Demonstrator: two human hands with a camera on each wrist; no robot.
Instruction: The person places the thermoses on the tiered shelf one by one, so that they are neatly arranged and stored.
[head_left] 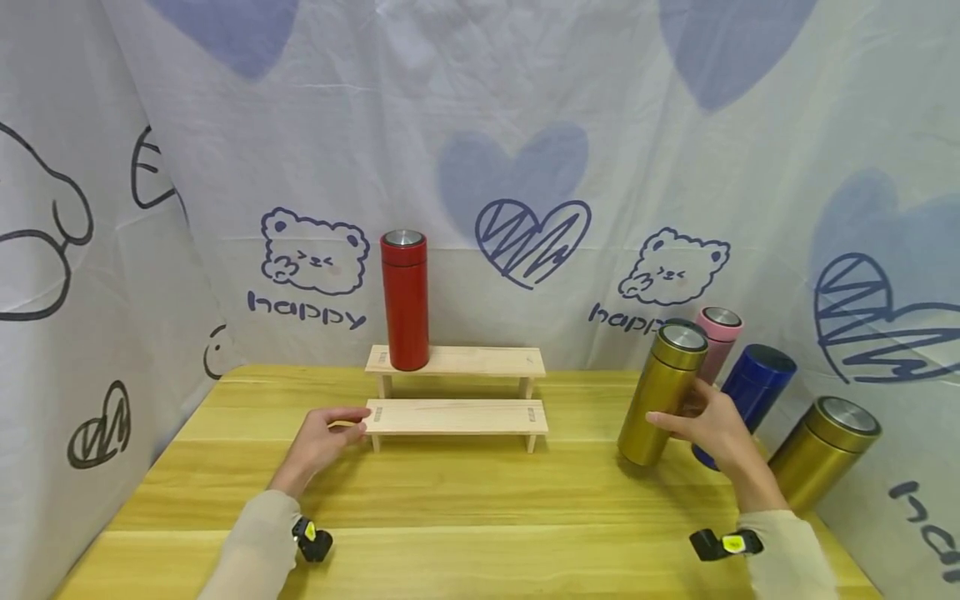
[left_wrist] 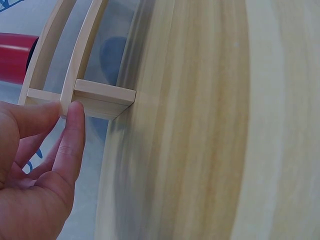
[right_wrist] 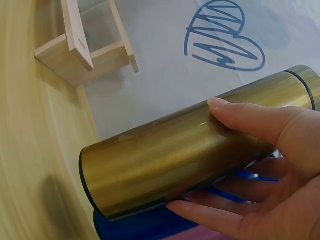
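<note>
Reaching forward, left hand (head_left: 321, 437) pinches wooden shelf (head_left: 455, 416) while right hand (head_left: 717, 432) grips gold bottle (head_left: 657, 392).

1. A pale, creased cloth (head_left: 420, 150) hung behind the table (head_left: 465, 492) like a wall.
2. More printed cloth closed in the left side (head_left: 112, 275) and the right side (head_left: 870, 142).
3. The back carried solid blue-violet hearts, a scribbled heart (head_left: 532, 242), and two bear faces, left (head_left: 315, 254) and right (head_left: 675, 267), each above the word "happy".
4. Dark line drawings marked the left side, including a small scribbled heart (head_left: 101, 425).
5. The tabletop was yellowish wood, its grain running in broad bands of lighter and darker tone.
6. Light fell softly and fairly evenly, with blurred shadows on the wood.
</note>
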